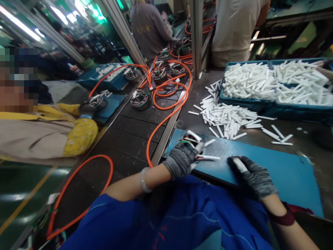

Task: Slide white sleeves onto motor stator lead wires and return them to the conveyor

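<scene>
My left hand (pixel 182 156), in a grey knitted glove, is closed on a round wired part (pixel 191 139) at the left end of the blue mat (pixel 281 170). White tubes stick out of that part to the right. Further right, my right hand (pixel 253 173), gloved the same way, is closed around a white piece (pixel 239 164) over the mat's front edge. Beyond the mat lies a loose pile of white tubes (pixel 229 118). An orange cable (pixel 153 135) runs beside my left hand.
Two blue bins (pixel 270 106) full of white tubes stand at the back right. A dark conveyor (pixel 130 135) on the left carries several round wired parts (pixel 139 100) and orange cables. A co-worker's yellow sleeve (pixel 82 137) reaches in at left. A metal post (pixel 197 38) rises behind.
</scene>
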Demonstrator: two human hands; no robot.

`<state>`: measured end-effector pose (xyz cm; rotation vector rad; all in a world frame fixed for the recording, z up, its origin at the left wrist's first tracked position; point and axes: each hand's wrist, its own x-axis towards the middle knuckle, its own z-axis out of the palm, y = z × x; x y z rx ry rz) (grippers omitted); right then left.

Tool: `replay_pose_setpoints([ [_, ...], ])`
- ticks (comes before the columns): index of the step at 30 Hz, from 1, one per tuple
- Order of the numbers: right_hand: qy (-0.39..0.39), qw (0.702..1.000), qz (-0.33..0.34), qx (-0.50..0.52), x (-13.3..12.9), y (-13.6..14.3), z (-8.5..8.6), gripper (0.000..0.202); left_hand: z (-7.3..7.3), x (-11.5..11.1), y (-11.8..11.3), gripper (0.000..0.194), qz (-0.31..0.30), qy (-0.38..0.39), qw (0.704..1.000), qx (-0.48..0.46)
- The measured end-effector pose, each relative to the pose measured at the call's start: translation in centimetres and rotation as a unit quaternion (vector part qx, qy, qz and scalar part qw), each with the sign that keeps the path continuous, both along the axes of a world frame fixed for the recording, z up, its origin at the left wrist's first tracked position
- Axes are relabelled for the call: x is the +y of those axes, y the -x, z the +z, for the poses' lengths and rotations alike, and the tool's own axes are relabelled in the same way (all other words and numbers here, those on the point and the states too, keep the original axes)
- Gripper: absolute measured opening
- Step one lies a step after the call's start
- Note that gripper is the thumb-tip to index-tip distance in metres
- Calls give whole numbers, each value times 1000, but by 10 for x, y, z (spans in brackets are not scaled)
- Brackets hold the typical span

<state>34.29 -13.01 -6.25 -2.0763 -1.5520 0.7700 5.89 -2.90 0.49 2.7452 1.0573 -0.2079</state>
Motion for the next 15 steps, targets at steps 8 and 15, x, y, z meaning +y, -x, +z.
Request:
replay_pose_setpoints([
  [8,53,996,-60,32,3,10,6,58,21,5,133,78,425,3,885,190],
  [15,21,999,-50,-5,-3,4,-4,65,14,-31,215,79,595,-59,774,208],
])
